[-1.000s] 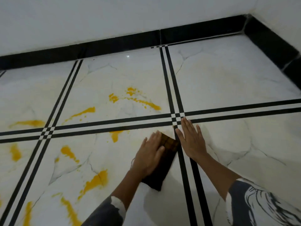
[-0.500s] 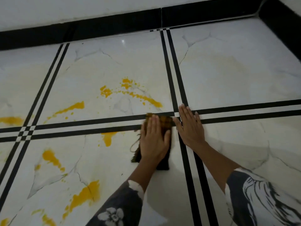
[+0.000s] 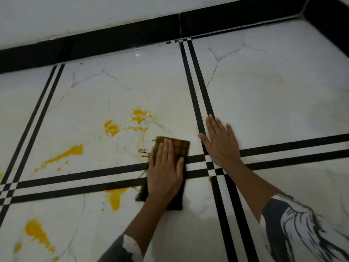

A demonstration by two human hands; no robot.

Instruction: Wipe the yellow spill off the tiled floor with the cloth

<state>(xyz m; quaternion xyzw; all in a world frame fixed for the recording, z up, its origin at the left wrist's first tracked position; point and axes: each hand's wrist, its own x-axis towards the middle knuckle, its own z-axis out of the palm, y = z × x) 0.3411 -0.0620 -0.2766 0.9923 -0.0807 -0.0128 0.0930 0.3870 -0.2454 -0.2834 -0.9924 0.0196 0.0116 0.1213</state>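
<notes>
A dark brown checked cloth (image 3: 181,146) lies flat on the white tiled floor (image 3: 264,95), across the black double stripe. My left hand (image 3: 165,169) presses down on it, palm flat, fingers together. My right hand (image 3: 220,140) rests flat on the bare tile just right of the cloth, fingers spread. Yellow spill blotches (image 3: 138,116) lie just beyond and left of the cloth. More yellow (image 3: 65,155) streaks the same tile further left, one patch (image 3: 116,197) sits below the stripe beside the cloth, and another (image 3: 36,233) is at the lower left.
A black skirting (image 3: 113,41) runs along the white wall at the top and turns the corner at the upper right (image 3: 328,21). Black double stripes (image 3: 198,91) cross the floor in a grid. Patterned sleeves cover both forearms.
My left hand has pushed the cloth forward over the stripe onto the far tile; the long yellow streak that lay there is gone, leaving a faint smear. My right hand also moved forward.
</notes>
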